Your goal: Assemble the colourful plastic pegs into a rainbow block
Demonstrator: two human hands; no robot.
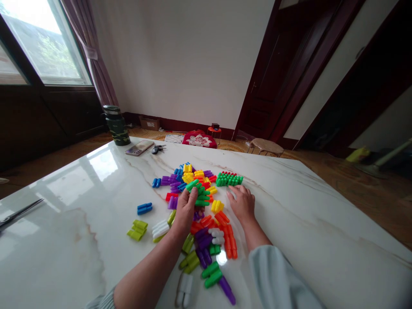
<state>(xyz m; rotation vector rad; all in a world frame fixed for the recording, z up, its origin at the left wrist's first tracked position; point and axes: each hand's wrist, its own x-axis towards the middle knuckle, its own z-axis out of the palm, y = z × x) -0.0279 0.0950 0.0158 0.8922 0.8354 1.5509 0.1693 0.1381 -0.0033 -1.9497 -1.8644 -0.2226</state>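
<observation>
Block pile [206,234] mid counter [305,223]; left hand [186,210] on it, right hand [242,202] just to its right. Flask [116,125], phone [139,147], keys [158,149] at far-left edge, L to R. Scissors [19,213] at near-left edge. Stool [266,146] on floor behind counter.

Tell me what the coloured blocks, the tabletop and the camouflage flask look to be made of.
Coloured blocks: moulded plastic, it seems; bright even colours, rounded studs, slight gloss. Tabletop: polished marble or a marble-look slab; white with brown veins, mirrors the window. Camouflage flask: probably metal under a printed coat; too far to be sure.
</observation>
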